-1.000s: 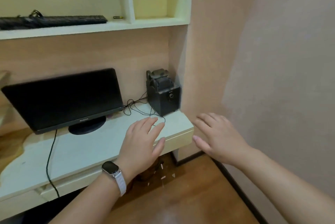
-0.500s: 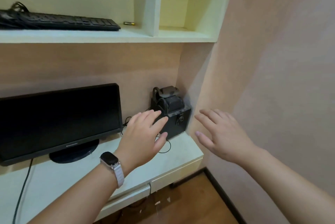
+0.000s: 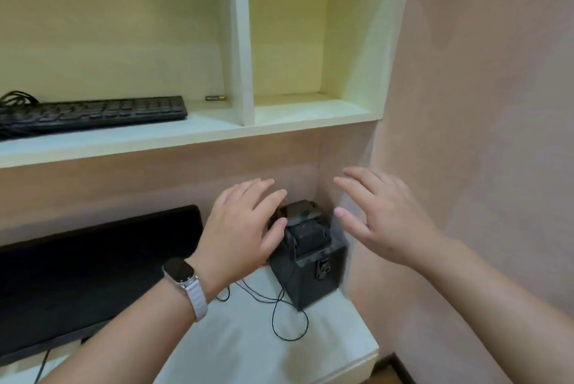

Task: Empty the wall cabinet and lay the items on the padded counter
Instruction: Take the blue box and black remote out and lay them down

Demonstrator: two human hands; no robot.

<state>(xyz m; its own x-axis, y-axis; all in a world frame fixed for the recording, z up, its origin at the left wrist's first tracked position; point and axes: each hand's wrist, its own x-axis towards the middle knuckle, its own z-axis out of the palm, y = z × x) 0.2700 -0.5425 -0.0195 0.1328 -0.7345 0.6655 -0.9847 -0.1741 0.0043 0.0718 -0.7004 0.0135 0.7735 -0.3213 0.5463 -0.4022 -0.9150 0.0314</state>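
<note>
The pale yellow wall cabinet (image 3: 239, 41) fills the top of the view, split by a white divider. On its left shelf lies a black keyboard (image 3: 93, 113) with a bundled cable, and a small battery (image 3: 215, 98) sits beside the divider. The right compartment holds nothing visible. My left hand (image 3: 242, 228), with a watch on the wrist, hovers with fingers spread in front of a black speaker box. My right hand (image 3: 379, 216) is raised beside it, fingers straight. Both hands hold nothing and stay below the shelf edge.
A black speaker box (image 3: 310, 262) stands on the white counter (image 3: 248, 346) in the corner, thin black cables trailing from it. A black monitor (image 3: 93, 275) takes the left side. A pinkish wall (image 3: 481, 135) closes in on the right.
The view has tilted upward, showing more of the cabinet. Both hands have risen from counter level to just under the shelf, still holding nothing.
</note>
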